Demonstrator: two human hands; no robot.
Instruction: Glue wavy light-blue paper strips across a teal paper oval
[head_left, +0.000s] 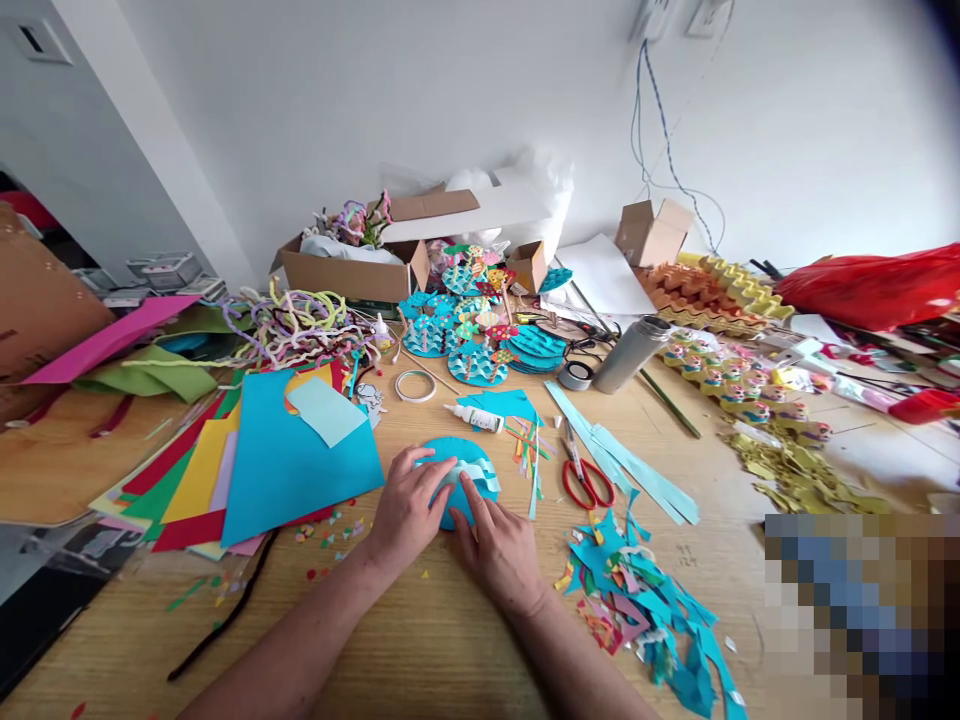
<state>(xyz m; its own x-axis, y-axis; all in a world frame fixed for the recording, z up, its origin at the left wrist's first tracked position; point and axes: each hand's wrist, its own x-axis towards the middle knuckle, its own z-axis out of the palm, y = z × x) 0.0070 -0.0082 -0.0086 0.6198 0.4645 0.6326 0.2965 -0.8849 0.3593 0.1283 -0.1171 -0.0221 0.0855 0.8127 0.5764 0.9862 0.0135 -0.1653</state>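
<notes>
On the table just before you, the blue disc lies partly covered by your hands, a pale wavy strip across it. Your left hand is half curled over the strip's left end, and I cannot tell whether it pinches; your right hand is loosely open, index fingertip on the strip, its outer fingers hard to make out.

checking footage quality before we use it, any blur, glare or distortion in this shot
Head view: pillar leans, suggesting wide-angle distortion; lower right blockily pixelated; upper right corner darkens; left hand, right hand, blue disc and red scissors look fairly sharp.
</notes>
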